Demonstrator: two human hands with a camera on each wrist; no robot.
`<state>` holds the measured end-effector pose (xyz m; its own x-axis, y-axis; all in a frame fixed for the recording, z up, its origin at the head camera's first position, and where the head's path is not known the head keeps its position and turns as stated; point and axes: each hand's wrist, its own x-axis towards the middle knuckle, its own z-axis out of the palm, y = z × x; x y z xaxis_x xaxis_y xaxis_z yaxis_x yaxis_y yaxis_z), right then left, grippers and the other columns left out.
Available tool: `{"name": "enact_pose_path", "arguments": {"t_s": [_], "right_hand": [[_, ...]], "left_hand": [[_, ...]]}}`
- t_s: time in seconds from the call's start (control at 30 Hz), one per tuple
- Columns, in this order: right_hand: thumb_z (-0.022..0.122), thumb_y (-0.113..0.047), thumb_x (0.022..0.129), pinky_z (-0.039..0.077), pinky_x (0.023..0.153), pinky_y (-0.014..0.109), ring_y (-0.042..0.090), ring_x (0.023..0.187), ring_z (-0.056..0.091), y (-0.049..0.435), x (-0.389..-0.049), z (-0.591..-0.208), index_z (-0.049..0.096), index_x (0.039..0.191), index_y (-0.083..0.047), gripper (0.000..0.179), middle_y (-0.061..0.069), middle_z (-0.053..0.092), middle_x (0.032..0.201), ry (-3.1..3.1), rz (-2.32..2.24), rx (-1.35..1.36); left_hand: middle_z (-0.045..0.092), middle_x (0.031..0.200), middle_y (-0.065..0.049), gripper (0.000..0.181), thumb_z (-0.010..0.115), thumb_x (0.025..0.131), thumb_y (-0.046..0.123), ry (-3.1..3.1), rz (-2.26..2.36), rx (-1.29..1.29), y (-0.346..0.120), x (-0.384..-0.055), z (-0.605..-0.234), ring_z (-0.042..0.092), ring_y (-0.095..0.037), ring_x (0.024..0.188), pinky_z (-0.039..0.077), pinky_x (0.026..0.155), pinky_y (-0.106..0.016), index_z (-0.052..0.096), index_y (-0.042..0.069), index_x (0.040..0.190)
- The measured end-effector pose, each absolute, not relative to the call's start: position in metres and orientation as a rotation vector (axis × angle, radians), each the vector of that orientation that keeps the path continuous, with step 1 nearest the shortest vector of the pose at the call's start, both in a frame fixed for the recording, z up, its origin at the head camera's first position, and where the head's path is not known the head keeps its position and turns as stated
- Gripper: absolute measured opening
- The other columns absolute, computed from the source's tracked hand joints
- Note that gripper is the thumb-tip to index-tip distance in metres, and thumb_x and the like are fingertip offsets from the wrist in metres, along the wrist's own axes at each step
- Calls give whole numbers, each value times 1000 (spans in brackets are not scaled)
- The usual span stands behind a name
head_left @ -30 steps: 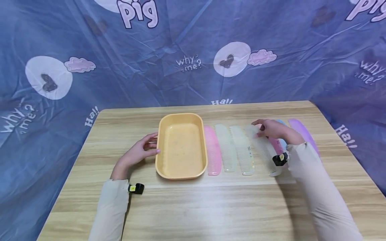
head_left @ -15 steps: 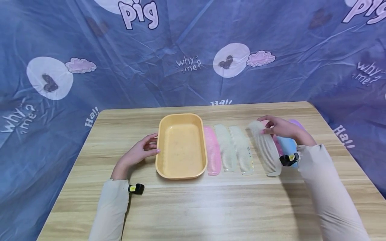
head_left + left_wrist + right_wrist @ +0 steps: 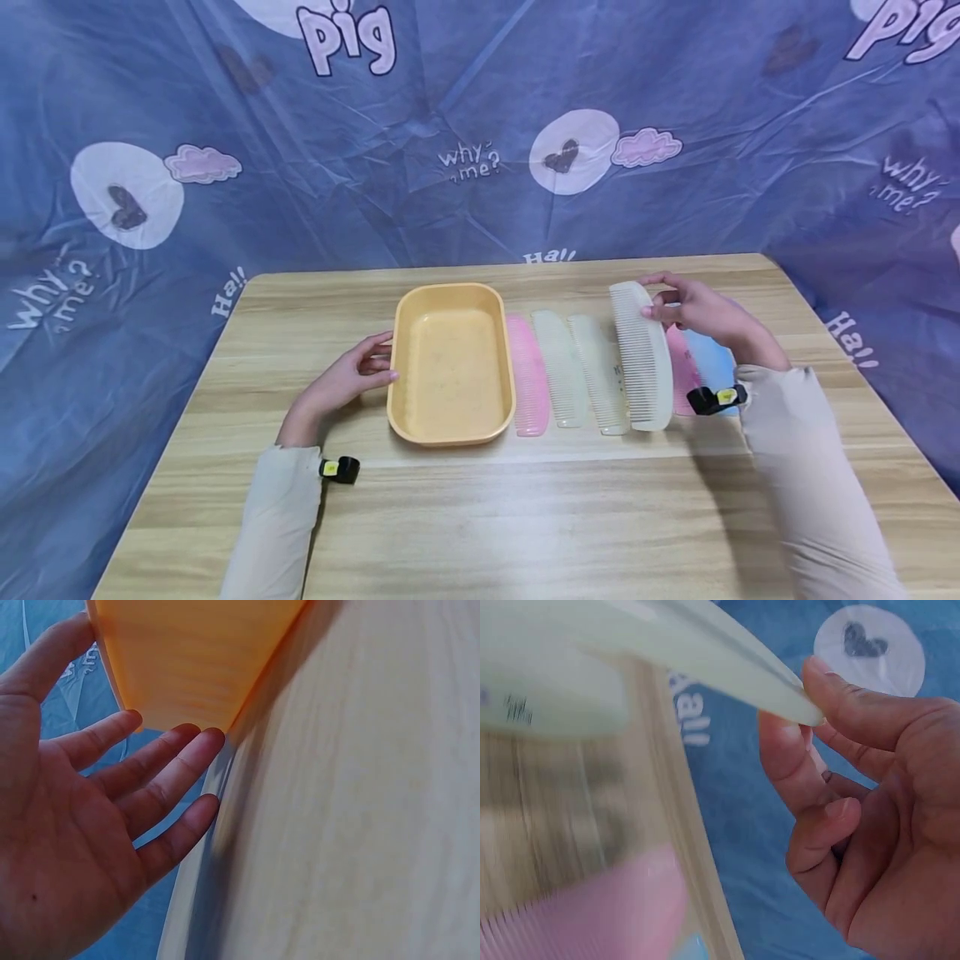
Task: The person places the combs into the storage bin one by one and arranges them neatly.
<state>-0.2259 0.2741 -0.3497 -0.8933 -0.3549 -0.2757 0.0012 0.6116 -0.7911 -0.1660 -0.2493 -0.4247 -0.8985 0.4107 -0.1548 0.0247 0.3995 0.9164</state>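
A pale green-white comb (image 3: 651,367) hangs from my right hand (image 3: 697,310), pinched at its far end between thumb and fingers. In the right wrist view the comb's tip (image 3: 780,697) sits between the thumb and curled fingers. My left hand (image 3: 341,383) touches the left side of a yellow-orange plastic tray (image 3: 452,443). The left wrist view has its fingers (image 3: 161,784) loosely extended, fingertips at the tray's wall (image 3: 195,660). Right of the tray lie a pink comb (image 3: 531,383) and two pale green combs (image 3: 562,375), (image 3: 600,375).
Beyond the held comb lie another pink comb (image 3: 681,375) and a blue comb (image 3: 716,367), partly behind the right hand and wrist. All rest on a wood-grain table (image 3: 480,525). A blue printed cloth (image 3: 337,200) rises behind the table.
The right hand has lifted the pale comb off the table; it shifts slightly left and stands more upright, near the neighbouring pale comb. The left hand and tray stay put.
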Motion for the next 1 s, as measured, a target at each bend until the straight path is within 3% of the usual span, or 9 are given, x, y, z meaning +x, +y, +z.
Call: {"name": "enact_pose_path", "arguments": {"t_s": [0.37, 0.63, 1.0], "right_hand": [[62, -17, 95, 34, 50, 22, 7, 62, 59, 227, -230, -341, 43, 135, -16, 44, -11, 62, 78, 2310, -1507, -273], [61, -14, 95, 29, 51, 23, 6, 58, 58, 194, -234, -336, 42, 136, -15, 45, -11, 66, 75, 2182, -1670, -279], [57, -12, 97, 30, 50, 20, 5, 57, 60, 155, -236, -332, 41, 136, -13, 42, -12, 69, 77, 2111, -1757, -283]], "left_hand": [[40, 146, -28, 72, 63, 93, 13, 2290, 1519, 379, -254, -170, -426, 48, -43, 128, 48, 103, -38, 23, 5, 152], [41, 145, -27, 72, 64, 93, 15, 2287, 1519, 375, -253, -171, -426, 50, -41, 127, 48, 103, -39, 24, 6, 152], [42, 145, -27, 72, 64, 93, 16, 2297, 1501, 379, -253, -167, -427, 52, -40, 125, 48, 102, -38, 25, 6, 152]]}}
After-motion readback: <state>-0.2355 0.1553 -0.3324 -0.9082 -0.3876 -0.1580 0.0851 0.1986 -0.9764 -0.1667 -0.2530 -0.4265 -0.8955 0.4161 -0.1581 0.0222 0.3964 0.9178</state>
